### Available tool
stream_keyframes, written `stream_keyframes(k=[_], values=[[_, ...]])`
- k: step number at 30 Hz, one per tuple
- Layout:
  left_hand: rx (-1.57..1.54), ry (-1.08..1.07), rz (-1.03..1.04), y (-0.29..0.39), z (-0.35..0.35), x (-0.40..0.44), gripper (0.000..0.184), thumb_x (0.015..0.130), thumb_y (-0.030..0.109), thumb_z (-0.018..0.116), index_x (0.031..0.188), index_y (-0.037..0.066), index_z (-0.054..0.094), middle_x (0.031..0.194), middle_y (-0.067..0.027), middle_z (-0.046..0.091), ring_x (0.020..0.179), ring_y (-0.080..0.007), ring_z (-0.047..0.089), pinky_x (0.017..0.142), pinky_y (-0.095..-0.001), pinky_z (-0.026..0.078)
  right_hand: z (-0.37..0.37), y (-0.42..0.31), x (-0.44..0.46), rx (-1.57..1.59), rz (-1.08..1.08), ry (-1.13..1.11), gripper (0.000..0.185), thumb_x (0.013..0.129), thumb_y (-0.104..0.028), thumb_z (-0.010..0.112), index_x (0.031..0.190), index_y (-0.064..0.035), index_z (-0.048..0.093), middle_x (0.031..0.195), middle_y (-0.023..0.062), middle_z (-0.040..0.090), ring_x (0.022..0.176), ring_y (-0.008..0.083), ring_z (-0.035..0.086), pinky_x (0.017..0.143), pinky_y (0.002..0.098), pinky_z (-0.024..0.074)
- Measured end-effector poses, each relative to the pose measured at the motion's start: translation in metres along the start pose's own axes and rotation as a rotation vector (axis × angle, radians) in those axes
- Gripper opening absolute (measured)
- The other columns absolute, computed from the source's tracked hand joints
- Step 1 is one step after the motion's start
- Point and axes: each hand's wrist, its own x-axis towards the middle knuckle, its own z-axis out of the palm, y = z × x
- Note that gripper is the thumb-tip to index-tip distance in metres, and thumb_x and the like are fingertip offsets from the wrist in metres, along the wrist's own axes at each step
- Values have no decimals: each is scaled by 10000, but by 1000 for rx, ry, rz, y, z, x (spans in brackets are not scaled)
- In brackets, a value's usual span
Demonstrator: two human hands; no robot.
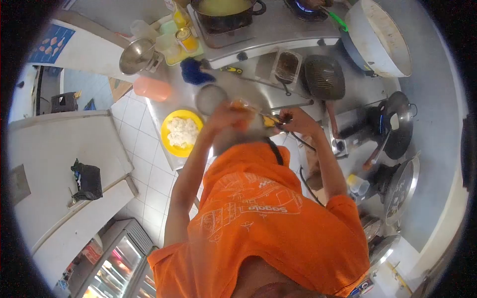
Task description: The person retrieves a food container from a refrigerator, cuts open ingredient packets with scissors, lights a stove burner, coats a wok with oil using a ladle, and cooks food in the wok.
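Both my hands are raised close together over the counter's front edge, in front of my orange shirt. My left hand (229, 117) is blurred, with its fingers closed around something clear and orange that I cannot name. Just right of it, my right hand (297, 122) pinches a small yellow-and-black object (271, 120), whose kind is unclear. Left of my left hand stands a yellow plate (166, 140) with a mound of white rice (182, 131). Beyond that hand lies a round grey dish (211, 98), partly covered by it.
A blue cloth (196, 71) and a pink container (151, 89) lie at the left. Further back are a dark pot (223, 21), a container of dark sauce (287, 66) and a grill pan (324, 77). At right, a wok (400, 134) sits by a blue flame.
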Motion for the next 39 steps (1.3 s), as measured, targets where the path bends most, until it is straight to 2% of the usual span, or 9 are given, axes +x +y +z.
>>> stream_keyframes(k=[4, 6, 9, 12, 19, 24, 34, 37, 39], values=[[-132, -42, 15, 17, 4, -3, 202, 752, 207, 748, 882, 62, 695, 691, -23, 644, 572, -102, 603, 467, -230, 452, 5, -2, 1, 57, -110, 20, 227, 723, -179, 758, 808, -25, 615, 722, 27, 617, 688, 105, 545, 612, 286, 452], [-75, -39, -20, 19, 3, -2, 213, 747, 206, 751, 877, 47, 694, 687, -28, 642, 571, -104, 602, 473, -232, 461, 7, 13, 11, -8, -108, 0, 155, 740, -121, 717, 815, -27, 620, 723, 28, 616, 685, 96, 544, 603, 272, 459], [6, 0, -14, 12, -1, 3, 227, 742, 214, 758, 868, 35, 696, 681, -33, 643, 573, -107, 605, 481, -234, 473, 9, 26, 15, 169, -44, -41, 113, 747, -77, 681, 824, -26, 615, 722, 24, 607, 679, 99, 545, 590, 261, 463], [130, -47, -19, 6, -3, 8, 229, 740, 233, 768, 852, 44, 703, 677, -32, 644, 575, -102, 607, 482, -230, 475, 20, 28, 19, 197, -117, -9, 116, 749, -56, 661, 845, -19, 609, 733, 23, 600, 678, 99, 538, 596, 253, 460], [321, -19, 17, -17, -10, 23, 206, 774, 249, 749, 809, 50, 713, 671, -20, 650, 553, -86, 597, 475, -223, 462, 27, 21, 14, 165, -95, 29, 212, 741, -131, 701, 892, -6, 620, 782, 43, 623, 675, 112, 552, 598, 269, 464], [182, -107, 18, 1, -3, 12, 226, 774, 231, 741, 883, 34, 721, 681, -33, 662, 549, -96, 602, 490, -225, 471, 36, 35, 22, 208, 27, 24, 346, 728, -207, 776, 977, -14, 632, 804, 42, 639, 663, 118, 565, 593, 266, 476], [136, -209, -22, -7, -1, 21, 236, 772, 176, 724, 944, 14, 715, 717, -57, 675, 581, -134, 631, 528, -251, 517, 43, 14, 12, 327, 17, 9, 210, 817, -108, 664, 1004, -18, 635, 813, 32, 648, 687, 96, 594, 605, 242, 519], [390, -235, 33, -20, -4, 34, 227, 785, 164, 704, 953, 12, 713, 732, -60, 676, 588, -138, 633, 531, -254, 520, 49, 19, 17, 315, -7, 49, 191, 807, -110, 664, 972, -17, 634, 787, 30, 644, 665, 95, 593, 586, 245, 511], [242, -234, 45, -26, -2, 34, 219, 791, 164, 693, 953, 17, 713, 729, -59, 673, 592, -134, 631, 531, -253, 518, 46, 10, 14, 283, -18, 69, 141, 808, -106, 652, 917, -19, 631, 757, 27, 637, 649, 97, 592, 576, 248, 506]])
